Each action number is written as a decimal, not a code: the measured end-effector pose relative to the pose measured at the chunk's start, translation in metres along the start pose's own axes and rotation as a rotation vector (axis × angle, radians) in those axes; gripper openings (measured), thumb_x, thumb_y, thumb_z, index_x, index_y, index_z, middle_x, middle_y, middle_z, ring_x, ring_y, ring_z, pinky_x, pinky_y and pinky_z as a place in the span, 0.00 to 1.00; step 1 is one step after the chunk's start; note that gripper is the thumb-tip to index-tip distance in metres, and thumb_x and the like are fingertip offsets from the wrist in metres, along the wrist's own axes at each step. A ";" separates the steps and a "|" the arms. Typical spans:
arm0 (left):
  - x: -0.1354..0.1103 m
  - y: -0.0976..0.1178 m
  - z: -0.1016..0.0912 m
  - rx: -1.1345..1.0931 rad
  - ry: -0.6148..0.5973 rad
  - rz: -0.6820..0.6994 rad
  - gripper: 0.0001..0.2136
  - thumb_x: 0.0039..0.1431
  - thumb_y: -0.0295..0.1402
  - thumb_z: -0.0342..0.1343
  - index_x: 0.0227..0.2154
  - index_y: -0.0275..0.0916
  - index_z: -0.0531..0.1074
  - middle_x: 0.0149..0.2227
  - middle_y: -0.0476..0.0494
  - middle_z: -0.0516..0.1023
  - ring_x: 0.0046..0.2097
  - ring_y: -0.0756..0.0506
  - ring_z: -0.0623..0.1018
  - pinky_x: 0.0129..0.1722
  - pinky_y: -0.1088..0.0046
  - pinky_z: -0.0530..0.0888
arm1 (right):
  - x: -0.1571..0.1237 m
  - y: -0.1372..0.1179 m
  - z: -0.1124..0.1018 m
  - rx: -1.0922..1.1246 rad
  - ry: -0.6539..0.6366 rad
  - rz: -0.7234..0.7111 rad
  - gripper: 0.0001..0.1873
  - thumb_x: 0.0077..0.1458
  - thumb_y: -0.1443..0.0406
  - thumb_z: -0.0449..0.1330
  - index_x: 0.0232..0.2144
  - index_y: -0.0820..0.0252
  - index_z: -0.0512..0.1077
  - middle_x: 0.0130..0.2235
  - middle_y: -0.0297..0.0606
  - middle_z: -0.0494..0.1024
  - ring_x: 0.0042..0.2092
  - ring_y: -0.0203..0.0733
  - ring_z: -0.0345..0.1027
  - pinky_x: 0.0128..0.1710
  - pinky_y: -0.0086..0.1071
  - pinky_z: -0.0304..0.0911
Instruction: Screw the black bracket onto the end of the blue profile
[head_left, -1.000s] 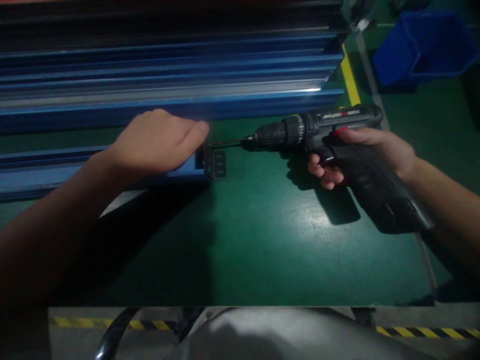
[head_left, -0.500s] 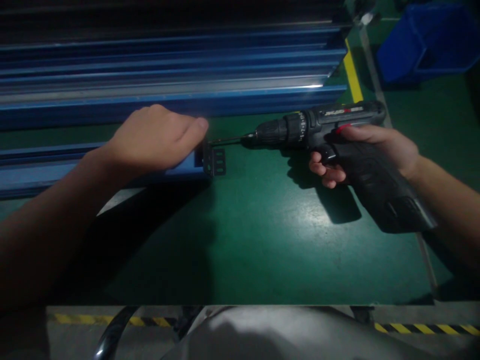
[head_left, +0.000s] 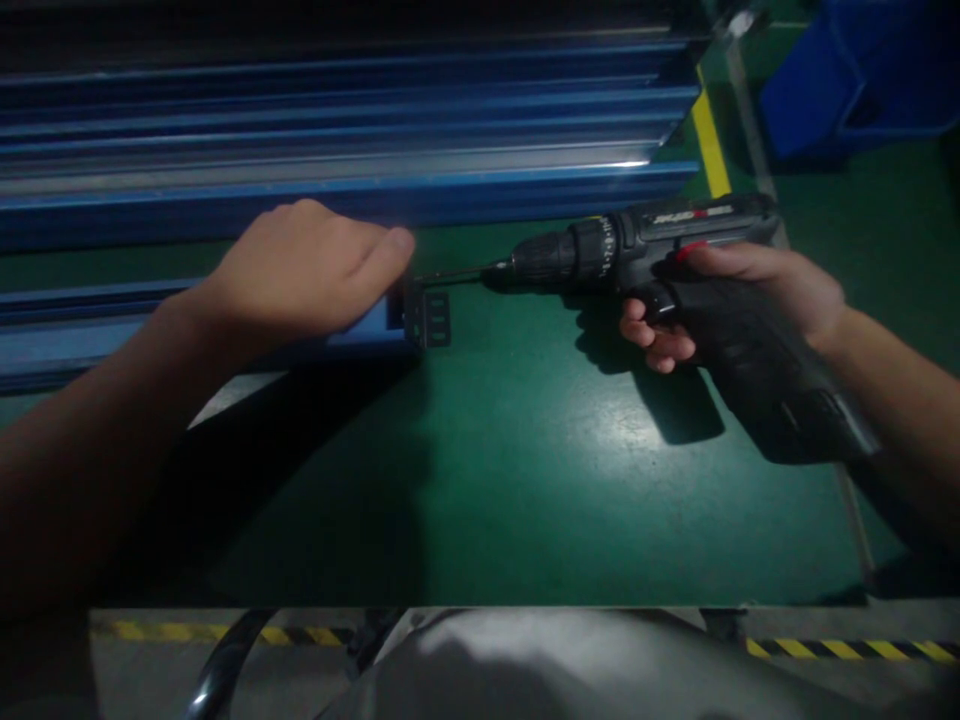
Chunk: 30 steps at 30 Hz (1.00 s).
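My right hand (head_left: 750,290) is wrapped round the grip of a black cordless drill (head_left: 697,220), its thumb by a red switch. The drill's long thin bit (head_left: 457,275) points left and reaches a small black slotted bracket (head_left: 429,318). That bracket sits at the right end of a blue metal profile (head_left: 360,340) lying on the green table. Over this end my left hand (head_left: 315,265) is closed, gripping the profile from above with the thumb along the top near the bracket. Its other fingers are partly hidden. The exact spot where the bit tip touches is too dark to make out.
Several long blue profiles (head_left: 450,160) lie side by side behind the hands. A blue bin (head_left: 814,90) stands at the far right. The green table's (head_left: 562,500) front edge runs close to my lap, with a chrome tube (head_left: 232,665) below at left.
The view has shifted very slightly. Both hands, the drill and the bracket keep nearly the same places relative to one another.
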<state>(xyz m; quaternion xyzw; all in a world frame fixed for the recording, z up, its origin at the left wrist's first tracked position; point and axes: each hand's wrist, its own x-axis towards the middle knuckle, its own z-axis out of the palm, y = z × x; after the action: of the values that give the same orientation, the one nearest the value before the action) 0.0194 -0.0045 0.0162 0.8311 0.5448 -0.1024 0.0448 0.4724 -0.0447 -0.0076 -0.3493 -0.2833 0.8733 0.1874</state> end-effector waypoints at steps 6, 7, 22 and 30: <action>0.002 -0.001 -0.002 -0.013 0.004 -0.007 0.38 0.90 0.54 0.34 0.45 0.36 0.87 0.41 0.34 0.85 0.54 0.29 0.92 0.71 0.38 0.85 | 0.000 -0.001 -0.004 0.022 -0.033 0.013 0.23 0.95 0.52 0.54 0.61 0.63 0.82 0.51 0.42 0.94 0.41 0.40 0.91 0.50 0.40 0.92; 0.002 0.000 -0.002 -0.016 0.001 -0.015 0.38 0.89 0.54 0.34 0.45 0.36 0.87 0.42 0.33 0.86 0.55 0.28 0.92 0.71 0.36 0.84 | 0.000 -0.001 -0.005 0.022 -0.040 0.017 0.23 0.95 0.52 0.54 0.61 0.63 0.82 0.51 0.43 0.94 0.42 0.40 0.91 0.50 0.39 0.92; -0.005 0.009 -0.013 0.067 -0.073 0.010 0.40 0.90 0.51 0.30 0.54 0.35 0.90 0.54 0.21 0.94 0.50 0.27 0.89 0.57 0.47 0.83 | 0.002 0.000 -0.011 0.059 -0.128 0.042 0.25 0.85 0.50 0.73 0.60 0.69 0.87 0.53 0.50 0.95 0.46 0.45 0.91 0.55 0.37 0.91; -0.008 0.013 -0.018 0.088 -0.102 0.033 0.37 0.90 0.45 0.32 0.60 0.33 0.90 0.56 0.19 0.94 0.53 0.24 0.89 0.57 0.45 0.82 | 0.004 0.001 -0.010 0.068 -0.140 0.031 0.24 0.88 0.50 0.70 0.59 0.68 0.88 0.53 0.50 0.94 0.47 0.46 0.89 0.56 0.38 0.90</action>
<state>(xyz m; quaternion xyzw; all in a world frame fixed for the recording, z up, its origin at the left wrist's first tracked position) 0.0302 -0.0138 0.0355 0.8349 0.5228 -0.1677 0.0374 0.4767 -0.0404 -0.0160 -0.2852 -0.2602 0.9075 0.1653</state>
